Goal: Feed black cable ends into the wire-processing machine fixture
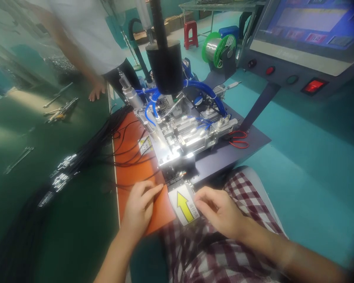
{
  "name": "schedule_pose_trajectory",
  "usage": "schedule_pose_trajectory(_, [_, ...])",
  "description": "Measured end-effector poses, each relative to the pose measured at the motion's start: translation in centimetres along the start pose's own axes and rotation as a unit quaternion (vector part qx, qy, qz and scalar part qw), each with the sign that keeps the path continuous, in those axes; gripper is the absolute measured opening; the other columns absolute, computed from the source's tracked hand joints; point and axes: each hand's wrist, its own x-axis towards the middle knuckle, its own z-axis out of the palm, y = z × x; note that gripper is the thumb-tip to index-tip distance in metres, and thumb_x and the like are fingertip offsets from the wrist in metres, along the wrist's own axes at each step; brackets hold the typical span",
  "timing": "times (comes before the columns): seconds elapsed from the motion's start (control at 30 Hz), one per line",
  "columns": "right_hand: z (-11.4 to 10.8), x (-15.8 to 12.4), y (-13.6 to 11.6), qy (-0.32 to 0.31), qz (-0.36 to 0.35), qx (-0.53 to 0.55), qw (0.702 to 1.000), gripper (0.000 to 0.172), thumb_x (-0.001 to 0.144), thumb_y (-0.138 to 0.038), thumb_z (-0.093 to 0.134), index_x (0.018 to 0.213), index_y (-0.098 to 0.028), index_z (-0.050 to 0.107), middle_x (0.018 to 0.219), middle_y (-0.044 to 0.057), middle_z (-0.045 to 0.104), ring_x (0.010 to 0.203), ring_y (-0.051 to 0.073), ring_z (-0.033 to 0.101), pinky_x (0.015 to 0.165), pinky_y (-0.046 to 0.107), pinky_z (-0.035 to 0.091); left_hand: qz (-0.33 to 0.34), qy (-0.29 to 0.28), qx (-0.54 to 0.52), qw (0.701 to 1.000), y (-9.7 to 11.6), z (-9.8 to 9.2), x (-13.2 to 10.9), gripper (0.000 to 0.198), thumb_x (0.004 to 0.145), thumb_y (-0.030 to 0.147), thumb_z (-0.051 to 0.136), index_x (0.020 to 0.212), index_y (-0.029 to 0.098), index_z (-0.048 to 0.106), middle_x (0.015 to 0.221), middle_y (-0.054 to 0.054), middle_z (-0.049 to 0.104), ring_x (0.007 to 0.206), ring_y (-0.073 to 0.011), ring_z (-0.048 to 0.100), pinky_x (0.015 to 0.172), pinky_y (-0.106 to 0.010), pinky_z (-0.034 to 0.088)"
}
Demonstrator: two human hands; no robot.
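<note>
My left hand is over the orange mat, thumb and forefinger pinched on a thin black cable by the front of the soldering machine. The cable runs into a small dark fixture, where a small copper-coloured tip shows. A white plate with a yellow arrow sticks out below that fixture. At the plate's right edge is my right hand, its fingers closed together. What they hold, if anything, is hidden.
Bundled black cables with metallic ends lie on the dark green table at left. Another person's hand rests at its far edge. A green solder spool, a control screen and red-handled scissors are on the right.
</note>
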Motion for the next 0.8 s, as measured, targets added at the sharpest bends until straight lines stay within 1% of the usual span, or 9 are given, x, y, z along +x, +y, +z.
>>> schedule_pose_trajectory(0.23, [-0.1,0.1,-0.4,-0.002,-0.032,0.011,0.999,0.018,0.095,-0.022,0.047,0.081,-0.018,0.058,0.067,-0.002,0.056,0.058,0.01,0.05,0.056,0.022,0.039,-0.002,-0.001,0.003,1.0,0.1,0.1,0.2,0.038,0.088,0.0,0.048,0.115,0.021,0.064,0.101,-0.005,0.054,0.095,-0.0165,0.052,0.08,-0.03,0.048])
schedule_pose_trajectory(0.43, [-0.4,0.0,-0.5,-0.008,-0.04,0.02,0.999,0.025,0.097,-0.025,0.041,0.084,-0.017,0.061,0.061,-0.003,0.052,0.051,0.009,0.046,0.053,0.023,0.039,0.003,0.0,0.005,1.0,0.0,0.0,0.1,0.036,0.089,0.001,0.048,0.114,0.02,0.064,0.099,-0.005,0.054,0.093,-0.016,0.052,0.079,-0.03,0.048])
schedule_pose_trajectory(0.47, [-0.4,0.1,-0.4,-0.006,-0.033,0.013,0.999,0.025,0.097,-0.026,0.041,0.088,-0.016,0.063,0.061,-0.003,0.052,0.05,0.01,0.046,0.052,0.023,0.038,0.004,0.0,0.006,1.0,0.0,0.0,0.1,0.035,0.089,0.001,0.048,0.114,0.02,0.064,0.1,-0.005,0.054,0.093,-0.016,0.052,0.079,-0.03,0.048])
schedule_pose_trajectory(0.53, [-0.5,0.5,-0.2,-0.002,0.001,-0.014,1.0,0.027,0.096,-0.028,0.041,0.103,-0.016,0.064,0.059,-0.003,0.052,0.05,0.011,0.046,0.05,0.024,0.037,0.002,-0.001,0.007,1.0,0.0,0.0,0.2,0.035,0.089,0.001,0.048,0.114,0.02,0.064,0.099,-0.005,0.054,0.093,-0.0161,0.052,0.079,-0.03,0.048])
schedule_pose_trajectory(0.63, [-0.7,1.7,-0.1,-0.009,0.058,-0.055,0.997,0.037,0.096,-0.031,0.041,0.125,-0.017,0.06,0.057,-0.003,0.053,0.05,0.013,0.048,0.05,0.025,0.036,0.001,0.0,0.009,1.0,0.1,0.1,0.3,0.035,0.089,0.001,0.047,0.113,0.02,0.064,0.099,-0.005,0.054,0.092,-0.0158,0.052,0.079,-0.03,0.049])
schedule_pose_trajectory(0.7, [-0.7,2.6,-0.3,-0.023,0.063,-0.074,0.995,0.041,0.096,-0.033,0.041,0.13,-0.018,0.058,0.056,-0.003,0.054,0.051,0.014,0.048,0.05,0.026,0.036,0.003,0.006,0.011,1.0,0.2,0.0,0.4,0.035,0.09,0.001,0.046,0.113,0.02,0.064,0.099,-0.005,0.054,0.092,-0.0155,0.053,0.078,-0.029,0.049])
schedule_pose_trajectory(0.8, [-0.7,3.4,-0.8,-0.038,0.046,-0.111,0.992,0.044,0.096,-0.037,0.042,0.131,-0.018,0.058,0.06,-0.001,0.058,0.053,0.015,0.049,0.051,0.026,0.035,0.009,0.015,0.02,1.0,0.4,-0.2,0.5,0.034,0.09,0.002,0.045,0.111,0.021,0.064,0.098,-0.005,0.055,0.09,-0.0151,0.054,0.077,-0.029,0.05])
